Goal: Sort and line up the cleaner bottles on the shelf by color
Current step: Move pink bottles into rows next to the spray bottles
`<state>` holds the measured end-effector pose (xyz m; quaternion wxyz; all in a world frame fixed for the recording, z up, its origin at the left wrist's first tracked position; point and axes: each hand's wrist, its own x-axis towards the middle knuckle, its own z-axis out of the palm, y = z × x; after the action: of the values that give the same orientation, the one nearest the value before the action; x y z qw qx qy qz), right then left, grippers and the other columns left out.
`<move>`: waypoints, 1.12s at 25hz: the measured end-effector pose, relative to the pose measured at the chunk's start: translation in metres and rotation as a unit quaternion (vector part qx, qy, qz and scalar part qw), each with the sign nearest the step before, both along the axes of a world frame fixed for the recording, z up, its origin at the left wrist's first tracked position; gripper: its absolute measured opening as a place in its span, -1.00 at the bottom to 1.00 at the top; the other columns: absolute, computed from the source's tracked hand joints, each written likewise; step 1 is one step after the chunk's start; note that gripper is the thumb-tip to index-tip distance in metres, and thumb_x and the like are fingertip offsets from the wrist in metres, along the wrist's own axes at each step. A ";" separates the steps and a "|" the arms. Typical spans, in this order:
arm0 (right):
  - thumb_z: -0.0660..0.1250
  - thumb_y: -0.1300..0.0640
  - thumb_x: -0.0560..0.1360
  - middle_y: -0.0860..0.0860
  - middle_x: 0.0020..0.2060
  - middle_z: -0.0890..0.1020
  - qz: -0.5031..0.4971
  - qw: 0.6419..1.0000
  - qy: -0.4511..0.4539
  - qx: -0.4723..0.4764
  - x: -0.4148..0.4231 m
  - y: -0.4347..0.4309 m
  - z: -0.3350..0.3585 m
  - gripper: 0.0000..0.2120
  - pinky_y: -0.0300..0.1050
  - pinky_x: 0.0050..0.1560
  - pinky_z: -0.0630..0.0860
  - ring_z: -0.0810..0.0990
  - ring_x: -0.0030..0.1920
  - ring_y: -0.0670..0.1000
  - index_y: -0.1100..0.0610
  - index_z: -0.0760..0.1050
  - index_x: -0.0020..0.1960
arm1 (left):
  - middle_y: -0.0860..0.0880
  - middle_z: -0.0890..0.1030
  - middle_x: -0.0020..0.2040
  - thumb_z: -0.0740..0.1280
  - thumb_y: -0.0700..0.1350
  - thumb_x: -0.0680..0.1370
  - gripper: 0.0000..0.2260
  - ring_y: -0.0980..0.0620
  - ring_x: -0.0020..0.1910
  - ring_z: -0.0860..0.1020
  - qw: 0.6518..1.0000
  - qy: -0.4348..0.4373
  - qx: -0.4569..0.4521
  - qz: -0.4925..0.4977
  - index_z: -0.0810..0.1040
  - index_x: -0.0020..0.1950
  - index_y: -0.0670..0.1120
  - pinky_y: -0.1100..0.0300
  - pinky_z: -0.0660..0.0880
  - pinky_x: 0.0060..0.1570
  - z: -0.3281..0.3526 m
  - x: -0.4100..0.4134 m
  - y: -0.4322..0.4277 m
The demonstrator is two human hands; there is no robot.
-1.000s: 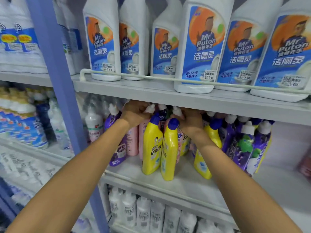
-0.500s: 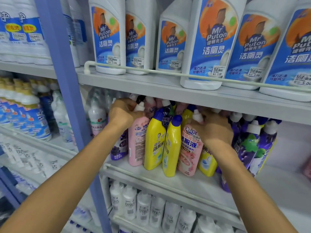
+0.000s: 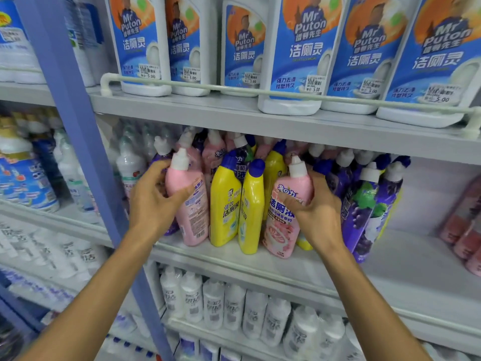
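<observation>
Two pink cleaner bottles near front edge of middle shelf (image 3: 390, 267): left pink bottle (image 3: 191, 212) gripped by left hand (image 3: 153, 196), right pink bottle (image 3: 283, 225) by right hand (image 3: 315, 214), fingers curled round each. Yellow bottles (image 3: 225, 204) between them, touching. Purple bottles (image 3: 364, 204) just right; white bottles (image 3: 294, 53) on shelf above.

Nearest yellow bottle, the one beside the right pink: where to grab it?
Its neck, just under the blue cap, from the front. The yellow bottle stands upright, wedged between a second yellow bottle and the pink bottle, so its sides are blocked.
</observation>
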<state>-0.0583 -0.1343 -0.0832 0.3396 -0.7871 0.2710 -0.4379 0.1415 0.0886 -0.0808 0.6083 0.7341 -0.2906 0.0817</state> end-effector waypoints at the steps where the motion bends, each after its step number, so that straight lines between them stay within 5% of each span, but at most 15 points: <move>1: 0.61 -0.03 0.40 -0.08 -0.07 0.65 -0.009 1.000 -0.005 -0.012 -0.007 0.002 0.000 -0.43 -0.47 -0.23 0.48 0.61 -0.17 -0.24 0.04 0.48 0.32 | 0.02 0.71 0.07 0.60 -0.22 0.44 -0.51 0.07 -0.05 0.67 1.000 -0.005 -0.020 0.014 0.58 0.31 0.05 0.02 0.67 0.01 -0.001 -0.011 0.009; 4: 0.60 -0.10 0.38 -0.07 -0.10 0.68 -0.021 0.999 -0.009 -0.030 -0.028 0.005 0.009 -0.42 -0.31 -0.27 0.57 0.64 -0.21 -0.18 0.03 0.50 0.31 | 0.11 0.70 0.14 0.60 -0.24 0.45 -0.48 0.10 0.00 0.68 0.998 -0.014 -0.057 0.012 0.58 0.33 0.10 0.18 0.65 -0.01 0.007 -0.037 0.025; 8: 0.60 -0.12 0.36 -0.11 -0.12 0.70 0.021 0.999 -0.040 -0.006 -0.063 0.006 0.024 -0.49 -0.15 -0.21 0.64 0.68 -0.17 -0.13 -0.03 0.53 0.23 | 0.08 0.73 0.10 0.59 -0.23 0.45 -0.52 -0.01 0.01 0.71 0.997 -0.021 -0.068 -0.019 0.60 0.30 0.11 0.02 0.67 0.00 0.031 -0.072 0.028; 12: 0.64 -0.02 0.35 -0.14 -0.01 0.72 0.056 0.997 -0.053 0.020 -0.104 -0.010 0.025 -0.41 -0.03 -0.08 0.69 0.71 -0.04 -0.12 -0.03 0.52 0.32 | 0.08 0.72 0.12 0.58 -0.26 0.45 -0.51 0.07 0.04 0.71 0.994 -0.026 -0.051 -0.090 0.61 0.30 0.11 0.28 0.63 -0.03 0.044 -0.125 0.005; 20: 0.64 0.00 0.35 -0.12 0.01 0.74 0.028 0.997 -0.066 0.024 -0.236 -0.087 0.027 -0.47 0.10 0.03 0.70 0.74 0.00 -0.05 -0.07 0.57 0.27 | 0.06 0.73 0.12 0.61 -0.27 0.43 -0.50 0.03 0.03 0.71 0.970 -0.012 -0.035 -0.239 0.62 0.33 -0.01 0.21 0.65 -0.05 0.037 -0.237 -0.140; 24: 0.64 0.04 0.36 -0.08 -0.03 0.74 -0.010 0.997 -0.071 0.025 -0.293 -0.139 0.026 -0.53 0.04 -0.01 0.70 0.74 -0.04 -0.05 -0.01 0.57 0.21 | 0.26 0.72 -0.04 0.63 -0.23 0.40 -0.50 0.24 -0.11 0.69 0.963 -0.004 -0.031 -0.269 0.61 0.23 0.14 0.33 0.59 -0.13 0.030 -0.289 -0.223; 28: 0.64 0.07 0.37 -0.08 -0.06 0.74 -0.037 0.997 -0.054 0.034 -0.325 -0.178 0.003 -0.50 0.08 -0.04 0.70 0.74 -0.07 -0.04 0.01 0.55 0.24 | 0.07 0.72 0.01 0.63 -0.26 0.39 -0.48 0.27 -0.16 0.65 0.962 0.008 -0.016 -0.274 0.61 0.30 0.00 0.28 0.60 -0.09 0.008 -0.330 -0.290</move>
<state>-0.3829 -0.3122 -0.0799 0.3644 -0.7394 0.2958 -0.4827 -0.1886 -0.2017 -0.0725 0.6213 0.6171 -0.4746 -0.0891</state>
